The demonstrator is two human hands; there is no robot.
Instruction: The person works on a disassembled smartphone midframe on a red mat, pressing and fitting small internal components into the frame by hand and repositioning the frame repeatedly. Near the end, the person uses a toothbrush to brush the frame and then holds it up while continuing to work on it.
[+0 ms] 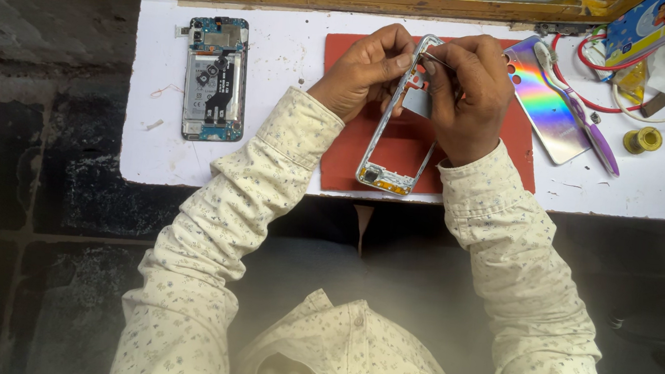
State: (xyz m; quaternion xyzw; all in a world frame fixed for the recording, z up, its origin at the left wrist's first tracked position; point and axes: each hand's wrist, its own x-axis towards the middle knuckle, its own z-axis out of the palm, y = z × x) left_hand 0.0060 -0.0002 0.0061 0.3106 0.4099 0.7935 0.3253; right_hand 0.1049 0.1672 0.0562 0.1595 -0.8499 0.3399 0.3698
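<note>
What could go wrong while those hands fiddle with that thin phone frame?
The phone frame is thin and held up off the red mat by both hands, so a hard squeeze from the left hand or right hand might bend it. The opened phone lies with its insides bare, so a stray elbow could harm it.

— How many phone parts have you got out?

— Three. One bare phone frame [398, 129] in my fingers, one opened phone body [214, 77] with its boards showing, well off to the left of my fingers, and one shiny rainbow back cover [546, 109] just to their right.

— Mats?

— One red mat [384, 147], under my fingers on the white counter [296, 55].

— Tools?

— One purple-handled tool [586, 125] lying across that cover, as far as I can count.

— Anything round?

— One small yellow spool [643, 140], farther right. Beyond it, red and white cables; too tangled to count.

— Hands busy?

— Two, both on the frame: my left hand [363, 69] and right hand [469, 91].
</note>
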